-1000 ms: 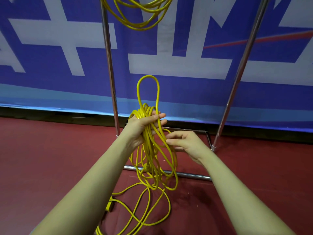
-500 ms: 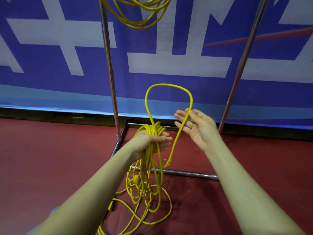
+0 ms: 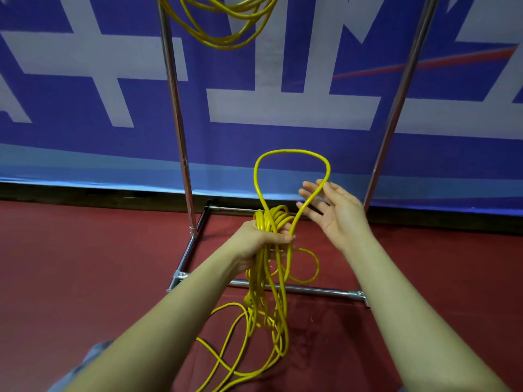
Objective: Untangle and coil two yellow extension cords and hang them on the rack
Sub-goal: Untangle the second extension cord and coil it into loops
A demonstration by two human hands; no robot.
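Left hand [image 3: 256,240] grips the bunched coils of a thin yellow extension cord [image 3: 271,278]; one loop rises above it against the straight fingers of the relaxed right hand [image 3: 334,210]. Slack trails below onto the red floor [image 3: 70,264].

Nothing here can be read as a word, number or brand. The blue banner [image 3: 283,142] beyond the hands carries big white strokes — parts of very large characters, cut off by the frame's edges and too partial to make out — and a thin red stripe up and to the right of the hands. No label shows on anything else.
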